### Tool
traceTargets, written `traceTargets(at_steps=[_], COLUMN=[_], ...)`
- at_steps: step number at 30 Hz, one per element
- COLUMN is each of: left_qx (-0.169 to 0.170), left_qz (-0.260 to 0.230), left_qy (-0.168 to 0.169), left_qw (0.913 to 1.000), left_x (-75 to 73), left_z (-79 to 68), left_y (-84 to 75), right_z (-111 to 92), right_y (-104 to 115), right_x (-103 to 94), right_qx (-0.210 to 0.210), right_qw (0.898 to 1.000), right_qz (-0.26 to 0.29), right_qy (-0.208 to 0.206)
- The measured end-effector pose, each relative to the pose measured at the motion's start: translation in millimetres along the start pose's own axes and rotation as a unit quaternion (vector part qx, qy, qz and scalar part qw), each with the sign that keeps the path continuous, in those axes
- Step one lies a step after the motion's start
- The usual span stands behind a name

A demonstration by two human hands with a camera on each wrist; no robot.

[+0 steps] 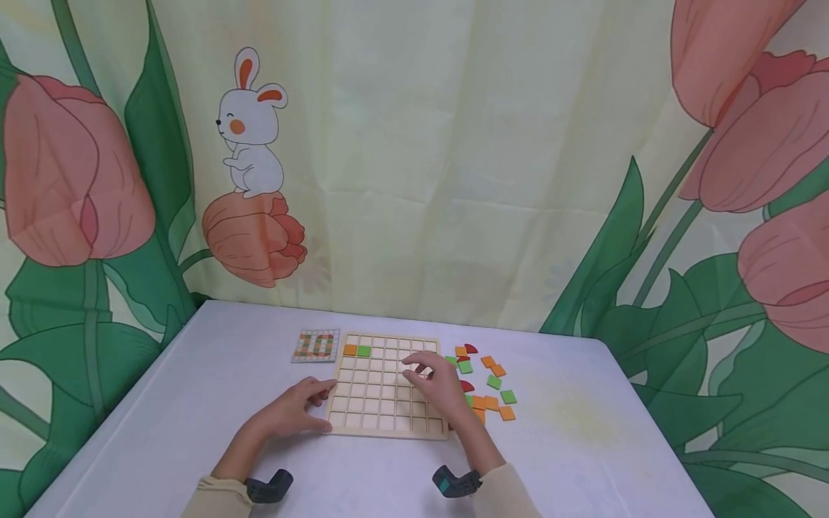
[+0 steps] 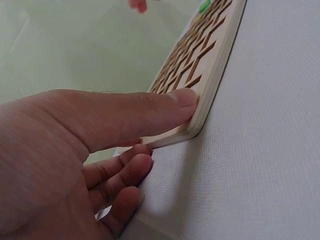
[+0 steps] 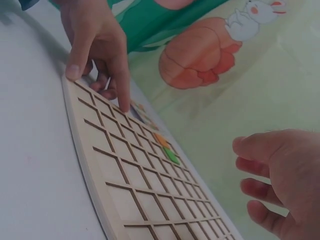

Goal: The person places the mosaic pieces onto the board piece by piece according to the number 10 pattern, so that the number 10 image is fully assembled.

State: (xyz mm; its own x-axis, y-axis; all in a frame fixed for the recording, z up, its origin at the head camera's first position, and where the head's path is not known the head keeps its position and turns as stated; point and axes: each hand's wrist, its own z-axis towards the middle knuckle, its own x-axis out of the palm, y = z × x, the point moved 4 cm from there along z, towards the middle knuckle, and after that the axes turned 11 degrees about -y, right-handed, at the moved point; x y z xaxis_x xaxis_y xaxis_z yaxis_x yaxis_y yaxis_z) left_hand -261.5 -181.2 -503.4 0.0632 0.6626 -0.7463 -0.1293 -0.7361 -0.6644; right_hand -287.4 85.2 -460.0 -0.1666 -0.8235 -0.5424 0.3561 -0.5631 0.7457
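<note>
A wooden grid board [image 1: 390, 434] lies flat on the table, with an orange square tile [image 1: 350, 350] and a green square tile [image 1: 364, 352] side by side in its upper left cells. My left hand [image 1: 293, 409] rests at the board's left side. Its thumb [image 2: 182, 98] presses the near corner from above; the index finger touches the left edge, and the other fingers bend loosely outside it. Over the board's right part hovers my right hand [image 1: 440, 385], thumb and fingertips apart. In the right wrist view, no tile shows between the right hand's fingers [image 3: 257, 190].
A pattern card [image 1: 316, 346] with a coloured grid lies left of the board. Loose orange tiles [image 1: 508, 413], green tiles [image 1: 494, 382] and red rounded pieces [image 1: 470, 349] are scattered at its right. A printed curtain [image 1: 414, 165] hangs behind the white-covered table [image 1: 583, 460].
</note>
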Motion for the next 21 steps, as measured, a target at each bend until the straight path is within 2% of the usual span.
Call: traceTargets(at_steps=[6,12,17,21], left_qx=[-0.001,0.000,0.009,0.016], left_qz=[-0.001,-0.001,-0.001,0.001], left_qy=[-0.001,-0.003,0.001,0.004], left_qw=[1.0000,1.0000,1.0000,0.9999], left_x=[-0.8,-0.4,-0.7,-1.2], left_z=[-0.5,-0.1,-0.9,-1.5], left_y=[-1.5,-1.3,-1.1,-1.1], right_z=[-7,-15,-20,-27], right_y=[-7,-16,-29,-39], right_x=[-13.7,-28.0,-40.1,-50.1], right_qx=[0.003,0.013,0.038,0.074], right_qw=[1.000,0.998,0.996,0.994], right_qz=[-0.007,-0.041,-0.064,-0.067], right_qy=[-0.017,-0.034,-0.043,-0.043])
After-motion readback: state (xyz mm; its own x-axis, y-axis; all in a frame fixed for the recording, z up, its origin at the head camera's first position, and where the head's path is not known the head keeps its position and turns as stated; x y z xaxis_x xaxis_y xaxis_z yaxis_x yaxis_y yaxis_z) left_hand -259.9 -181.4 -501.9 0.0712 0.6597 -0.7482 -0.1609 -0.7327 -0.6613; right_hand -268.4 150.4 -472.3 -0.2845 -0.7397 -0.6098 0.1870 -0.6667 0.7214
